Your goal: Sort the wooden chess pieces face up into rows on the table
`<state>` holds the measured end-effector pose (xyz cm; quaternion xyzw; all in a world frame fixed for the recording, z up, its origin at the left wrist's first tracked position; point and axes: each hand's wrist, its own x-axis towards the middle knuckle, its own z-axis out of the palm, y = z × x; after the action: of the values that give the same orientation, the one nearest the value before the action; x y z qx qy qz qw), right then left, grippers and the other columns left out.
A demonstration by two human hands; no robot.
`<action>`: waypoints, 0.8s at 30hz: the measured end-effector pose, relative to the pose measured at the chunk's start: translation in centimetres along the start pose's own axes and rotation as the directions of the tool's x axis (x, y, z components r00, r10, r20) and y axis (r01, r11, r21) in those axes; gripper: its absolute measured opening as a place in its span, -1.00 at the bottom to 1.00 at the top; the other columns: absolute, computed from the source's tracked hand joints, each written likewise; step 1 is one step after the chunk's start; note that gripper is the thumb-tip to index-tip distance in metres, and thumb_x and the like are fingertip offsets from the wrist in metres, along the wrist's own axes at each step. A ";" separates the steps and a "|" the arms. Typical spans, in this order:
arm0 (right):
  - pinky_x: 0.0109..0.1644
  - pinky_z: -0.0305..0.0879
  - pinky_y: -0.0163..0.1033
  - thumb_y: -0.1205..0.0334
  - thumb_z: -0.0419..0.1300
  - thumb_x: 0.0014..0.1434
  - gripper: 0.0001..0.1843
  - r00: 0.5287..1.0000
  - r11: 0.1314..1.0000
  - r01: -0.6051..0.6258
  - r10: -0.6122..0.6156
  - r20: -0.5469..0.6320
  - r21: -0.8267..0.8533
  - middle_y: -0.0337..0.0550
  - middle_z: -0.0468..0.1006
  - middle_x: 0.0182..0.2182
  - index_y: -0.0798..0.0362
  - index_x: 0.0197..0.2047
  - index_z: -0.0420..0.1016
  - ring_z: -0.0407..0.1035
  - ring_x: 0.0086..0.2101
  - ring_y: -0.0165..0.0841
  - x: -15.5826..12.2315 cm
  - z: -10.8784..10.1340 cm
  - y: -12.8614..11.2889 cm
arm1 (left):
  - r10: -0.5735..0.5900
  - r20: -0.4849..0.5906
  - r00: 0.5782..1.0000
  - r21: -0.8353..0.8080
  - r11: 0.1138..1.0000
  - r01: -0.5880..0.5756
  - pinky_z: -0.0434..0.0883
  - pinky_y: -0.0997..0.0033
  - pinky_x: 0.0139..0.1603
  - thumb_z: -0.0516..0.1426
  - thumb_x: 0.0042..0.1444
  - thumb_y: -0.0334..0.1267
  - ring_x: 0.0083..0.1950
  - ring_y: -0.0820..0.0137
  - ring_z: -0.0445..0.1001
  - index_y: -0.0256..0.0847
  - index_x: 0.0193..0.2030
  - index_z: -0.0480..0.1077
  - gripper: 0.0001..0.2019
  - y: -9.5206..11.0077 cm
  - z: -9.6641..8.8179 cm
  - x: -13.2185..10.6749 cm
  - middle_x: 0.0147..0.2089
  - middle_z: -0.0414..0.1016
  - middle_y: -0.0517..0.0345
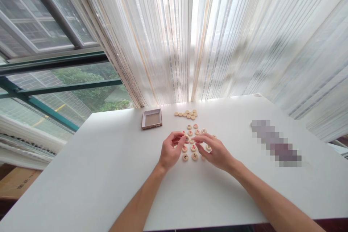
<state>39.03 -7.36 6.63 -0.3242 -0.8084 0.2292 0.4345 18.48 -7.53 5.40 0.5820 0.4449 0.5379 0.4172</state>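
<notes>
My left hand (170, 149) pinches a round wooden Chinese chess piece (186, 138) with a dark character between thumb and fingers, raised a little over the table. My right hand (216, 152) is just to the right, thumb and fingers apart and curved over the pieces. Its forefinger tip is close to another piece (191, 140); I cannot tell whether they touch. Around both hands lie face-up pieces in rough rows, such as a red-marked piece (193, 148) and a black-marked piece (185, 157). My fingers partly hide several of them.
Several pieces with blank faces (188, 116) lie in a cluster at the back of the white table (108, 174). A shallow open box (151, 119) stands to their left. On the right is a blurred-out object (276, 143). A striped curtain (174, 43) hangs behind the far edge.
</notes>
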 end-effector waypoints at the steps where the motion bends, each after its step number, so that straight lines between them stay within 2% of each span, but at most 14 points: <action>1: -0.15 0.49 -0.16 0.29 0.11 0.32 -0.73 1.000 1.000 0.005 -0.005 -0.029 -0.021 -0.10 0.56 -0.15 -0.11 0.06 0.46 0.49 -0.23 -0.29 0.0 -0.4 0.1 | -0.020 -0.026 0.999 -0.044 0.999 0.018 0.57 0.39 -0.28 0.19 0.22 -0.07 -0.24 0.33 0.62 -0.24 -0.09 0.40 -0.73 -0.1 -0.2 0.3 -0.24 0.58 0.05; 4: -0.21 0.49 -0.19 0.27 0.13 0.31 -0.81 0.977 0.994 -0.062 0.043 -0.207 -0.086 -0.10 0.58 -0.21 -0.07 -0.04 0.50 0.50 -0.26 -0.28 0.2 -1.7 0.6 | -0.046 -0.132 0.990 -0.120 0.992 0.030 0.56 0.40 -0.30 0.20 0.21 -0.07 -0.22 0.32 0.62 -0.25 -0.09 0.39 -0.71 -0.2 -0.9 1.1 -0.21 0.56 0.05; 7: -0.21 0.51 -0.14 0.22 0.14 0.30 -0.87 0.908 0.979 -0.184 0.135 -0.397 -0.088 -0.11 0.58 -0.31 -0.04 -0.13 0.50 0.52 -0.30 -0.25 0.4 -2.6 1.2 | -0.071 -0.218 0.973 -0.148 0.988 0.039 0.57 0.38 -0.26 0.23 0.17 -0.08 -0.19 0.31 0.61 -0.25 -0.08 0.38 -0.69 -0.5 -1.6 1.7 -0.17 0.53 0.05; 10: -0.21 0.53 -0.11 0.18 0.14 0.29 -0.86 0.868 0.969 -0.240 0.191 -0.458 -0.050 -0.10 0.58 -0.32 -0.02 -0.13 0.49 0.53 -0.31 -0.23 0.4 -2.8 1.7 | -0.082 -0.241 0.967 -0.153 0.987 0.046 0.58 0.36 -0.20 0.26 0.13 -0.11 -0.16 0.33 0.59 -0.24 -0.04 0.39 -0.67 -0.8 -1.8 1.9 -0.17 0.52 0.06; 14: -0.21 0.54 -0.09 0.16 0.13 0.29 -0.85 0.887 0.969 -0.242 0.198 -0.416 -0.057 -0.09 0.59 -0.31 -0.03 -0.14 0.49 0.52 -0.31 -0.23 0.2 -2.5 1.9 | -0.068 -0.218 0.974 -0.126 0.991 0.041 0.57 0.34 -0.13 0.27 0.12 -0.13 -0.11 0.33 0.57 -0.22 -0.04 0.41 -0.68 -0.9 -1.6 1.7 -0.16 0.54 0.05; 20: -0.20 0.52 -0.13 0.22 0.13 0.30 -0.86 0.926 0.983 -0.152 0.106 -0.362 -0.099 -0.13 0.57 -0.32 -0.05 -0.11 0.49 0.50 -0.31 -0.27 0.1 -1.8 1.3 | -0.073 -0.101 0.992 -0.153 0.987 0.057 0.58 0.28 -0.13 0.26 0.14 -0.12 -0.12 0.27 0.62 -0.22 -0.04 0.39 -0.68 -0.6 -1.0 1.3 -0.16 0.58 0.02; 22: -0.20 0.51 -0.15 0.25 0.15 0.29 -0.84 0.953 0.989 -0.104 0.070 -0.296 -0.102 -0.13 0.56 -0.27 -0.07 -0.08 0.48 0.50 -0.30 -0.28 0.2 -1.6 1.1 | -0.084 -0.056 0.995 -0.157 0.985 0.074 0.59 0.28 -0.15 0.27 0.13 -0.11 -0.14 0.26 0.62 -0.24 -0.07 0.41 -0.69 -0.5 -0.8 1.1 -0.19 0.59 0.01; 24: -0.16 0.51 -0.15 0.26 0.17 0.28 -0.79 0.985 0.995 -0.041 0.024 -0.173 -0.095 -0.09 0.56 -0.17 -0.09 -0.01 0.48 0.51 -0.23 -0.27 0.2 -1.3 0.8 | -0.096 -0.003 0.995 -0.148 0.984 0.095 0.60 0.29 -0.18 0.27 0.12 -0.11 -0.14 0.25 0.62 -0.25 -0.08 0.45 -0.69 -0.4 -0.7 0.9 -0.17 0.60 -0.02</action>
<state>40.28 -6.51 6.84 -0.3768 -0.7730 0.1673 0.4822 17.80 -6.52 5.34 0.5248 0.4335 0.5516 0.4821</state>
